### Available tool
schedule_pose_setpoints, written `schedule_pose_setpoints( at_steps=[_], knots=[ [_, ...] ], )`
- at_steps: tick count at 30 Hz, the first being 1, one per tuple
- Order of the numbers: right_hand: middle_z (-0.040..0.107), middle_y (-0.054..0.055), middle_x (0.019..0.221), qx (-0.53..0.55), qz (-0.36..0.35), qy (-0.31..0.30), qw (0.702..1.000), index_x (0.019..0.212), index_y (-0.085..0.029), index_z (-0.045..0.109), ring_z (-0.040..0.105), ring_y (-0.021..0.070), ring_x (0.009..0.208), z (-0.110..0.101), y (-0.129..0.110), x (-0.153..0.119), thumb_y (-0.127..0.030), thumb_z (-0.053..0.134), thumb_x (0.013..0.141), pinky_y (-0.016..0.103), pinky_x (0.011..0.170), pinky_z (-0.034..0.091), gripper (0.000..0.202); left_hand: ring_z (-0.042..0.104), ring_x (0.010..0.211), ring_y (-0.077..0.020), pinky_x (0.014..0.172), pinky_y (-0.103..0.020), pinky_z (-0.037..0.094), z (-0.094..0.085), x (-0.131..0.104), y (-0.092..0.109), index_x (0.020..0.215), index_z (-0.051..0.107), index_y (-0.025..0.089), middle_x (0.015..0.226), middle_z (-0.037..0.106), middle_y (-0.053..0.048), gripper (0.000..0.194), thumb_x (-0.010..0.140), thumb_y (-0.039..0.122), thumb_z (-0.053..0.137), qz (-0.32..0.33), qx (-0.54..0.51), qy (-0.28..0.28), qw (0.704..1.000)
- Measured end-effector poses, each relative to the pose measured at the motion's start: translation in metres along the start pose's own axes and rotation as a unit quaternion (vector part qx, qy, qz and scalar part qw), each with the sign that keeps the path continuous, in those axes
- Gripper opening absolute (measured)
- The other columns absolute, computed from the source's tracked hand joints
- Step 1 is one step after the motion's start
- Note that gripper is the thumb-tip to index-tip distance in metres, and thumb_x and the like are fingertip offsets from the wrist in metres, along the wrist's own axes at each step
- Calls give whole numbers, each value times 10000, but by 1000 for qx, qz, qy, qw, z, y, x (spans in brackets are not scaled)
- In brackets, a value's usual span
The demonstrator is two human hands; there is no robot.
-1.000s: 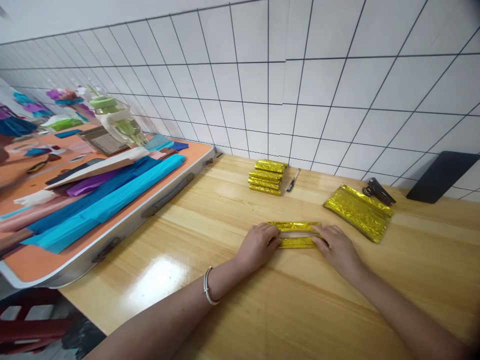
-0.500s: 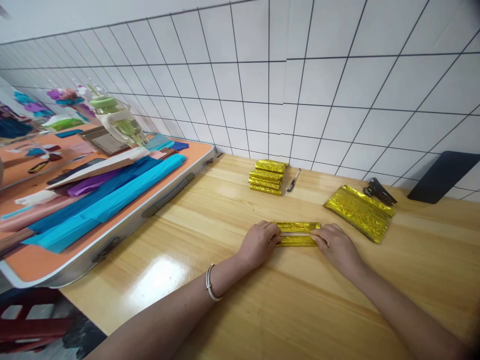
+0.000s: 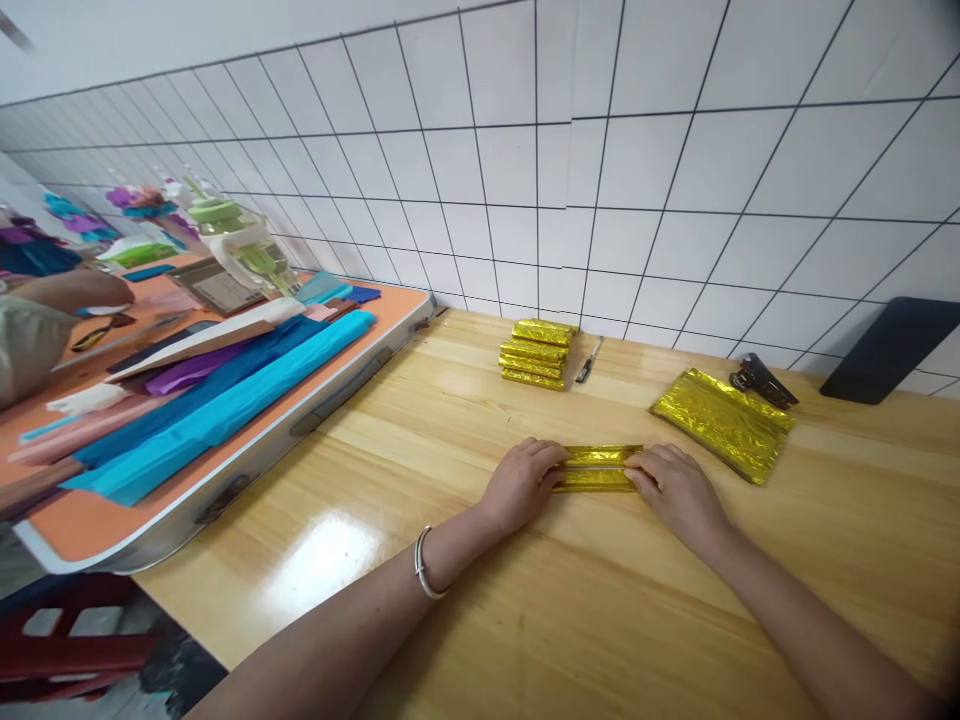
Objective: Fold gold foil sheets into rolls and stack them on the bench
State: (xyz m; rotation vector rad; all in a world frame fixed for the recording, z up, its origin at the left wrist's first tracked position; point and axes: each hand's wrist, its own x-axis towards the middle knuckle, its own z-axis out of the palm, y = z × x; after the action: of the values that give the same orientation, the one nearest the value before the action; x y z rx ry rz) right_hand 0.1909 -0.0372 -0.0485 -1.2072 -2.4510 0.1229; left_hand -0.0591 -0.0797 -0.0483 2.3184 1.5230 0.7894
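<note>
My left hand (image 3: 521, 485) and right hand (image 3: 679, 495) curl nearly closed, thumbs and fingertips pinching opposite ends of the crinkled gold foil (image 3: 598, 481), which lies between them on the smooth, wood-grained table (image 3: 412, 450). It shows two narrow, straight bands. Beyond sit one ridged golden stack (image 3: 534, 355), one creased golden rectangle (image 3: 724, 425), one black clip (image 3: 763, 381) and one slim pen-like tool (image 3: 589, 360).
</note>
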Motion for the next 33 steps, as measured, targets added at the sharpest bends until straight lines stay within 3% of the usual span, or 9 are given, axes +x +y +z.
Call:
schedule_pose_setpoints(
  at_steps=[3, 13, 19, 25, 33],
  knots=[
    [636, 56, 807, -5, -11, 14, 1000, 874, -202, 639, 544, 215, 817, 1, 2, -2, -233, 502, 867, 349, 750, 417, 141, 542, 940, -175, 851, -317, 435, 2, 0, -1, 1056, 602, 216, 1057, 627, -35, 215, 860, 180, 521, 26, 4, -4, 1000],
    [627, 46, 812, 13, -20, 40, 999, 883, -215, 658, 503, 211, 821, 3, 5, -2, -240, 546, 846, 341, 755, 399, 120, 524, 953, -182, 814, -317, 417, -2, -3, 2, 1059, 622, 231, 1074, 630, -35, 218, 904, 226, 467, 56, 83, -39, 994],
    [581, 60, 841, -3, -10, 60, 998, 867, -234, 682, 468, 222, 863, 1, 5, -2, -265, 562, 833, 357, 778, 387, 128, 506, 1051, -195, 868, -348, 388, -13, -6, 7, 1189, 530, 204, 1181, 586, -62, 285, 926, 235, 426, 115, 158, -74, 978],
    [593, 55, 860, 16, -13, 56, 998, 877, -235, 673, 474, 218, 866, 3, 7, -2, -260, 537, 841, 361, 789, 388, 143, 419, 1230, -206, 988, -368, 352, -16, -7, 6, 1259, 475, 201, 1311, 506, -61, 336, 949, 217, 347, 192, 147, -90, 966],
    [625, 54, 880, 42, -16, 47, 998, 869, -238, 663, 509, 220, 858, 3, 10, -1, -283, 528, 839, 363, 758, 398, 146, 493, 1187, -185, 1022, -351, 370, -21, -8, 7, 1252, 485, 214, 1300, 521, -60, 351, 913, 214, 396, 166, 97, -123, 974]
  ],
)
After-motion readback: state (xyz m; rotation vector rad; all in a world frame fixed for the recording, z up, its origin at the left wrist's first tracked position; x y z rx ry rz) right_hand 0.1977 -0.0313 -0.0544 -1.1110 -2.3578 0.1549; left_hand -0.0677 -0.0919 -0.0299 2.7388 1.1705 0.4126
